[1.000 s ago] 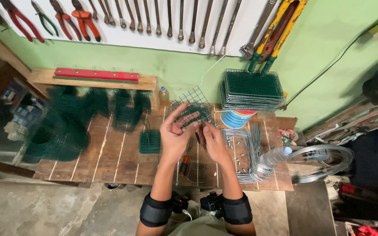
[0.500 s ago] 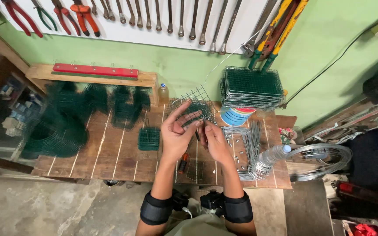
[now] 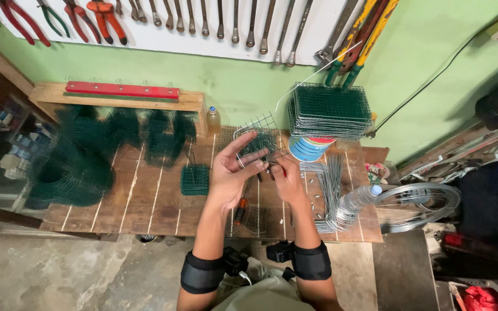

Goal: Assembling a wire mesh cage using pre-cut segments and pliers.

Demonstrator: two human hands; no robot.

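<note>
Rolled green mesh (image 3: 73, 164) at left end of wooden bench (image 3: 139, 201). Small green mesh square (image 3: 195, 179) flat, just left of hands. Left hand (image 3: 234, 173), fingers spread, supporting wire mesh panel (image 3: 259, 138) above bench centre. Right hand (image 3: 286, 181), fingers closed on red-handled tool (image 3: 278, 168) at panel's lower edge. Stacked mesh panels (image 3: 329, 110) further right.

Both forearms are bare from wrist to elbow. A broad black band wraps each arm behind the left hand (image 3: 234, 173) and the right hand (image 3: 286, 181), each carrying a small dark device, possibly a sensor. A pale greenish garment shows below.
</note>
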